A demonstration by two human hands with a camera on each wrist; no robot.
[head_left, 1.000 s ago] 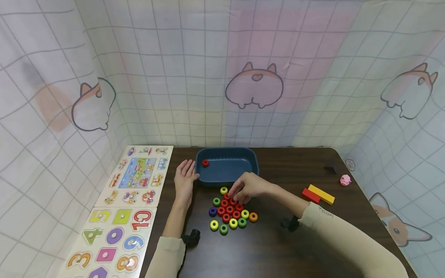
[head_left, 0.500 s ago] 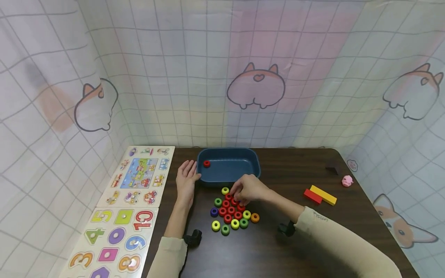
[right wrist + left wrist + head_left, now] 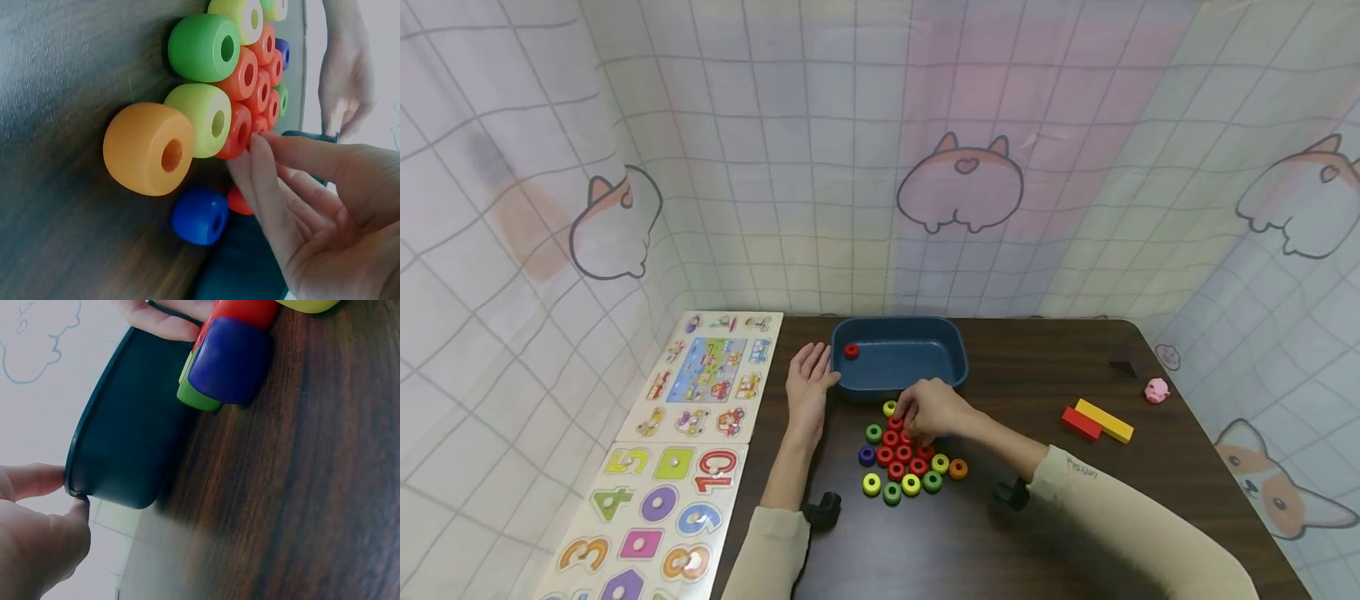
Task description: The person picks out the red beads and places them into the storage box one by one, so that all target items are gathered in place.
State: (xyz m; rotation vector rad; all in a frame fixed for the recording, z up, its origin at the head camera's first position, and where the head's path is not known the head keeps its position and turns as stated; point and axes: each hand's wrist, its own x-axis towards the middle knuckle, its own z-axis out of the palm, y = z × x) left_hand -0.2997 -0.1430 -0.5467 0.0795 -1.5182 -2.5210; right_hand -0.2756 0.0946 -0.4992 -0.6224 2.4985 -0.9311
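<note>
Red beads (image 3: pixel 235 79) beneath the right hand (image 3: pixel 934 408), one in its pinch, away from the straight-fingered left hand (image 3: pixel 807 393).

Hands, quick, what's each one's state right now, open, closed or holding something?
Left hand: open, touching the tray.
Right hand: fingers bent at the red beads; whether it grips one can't be told.
</note>
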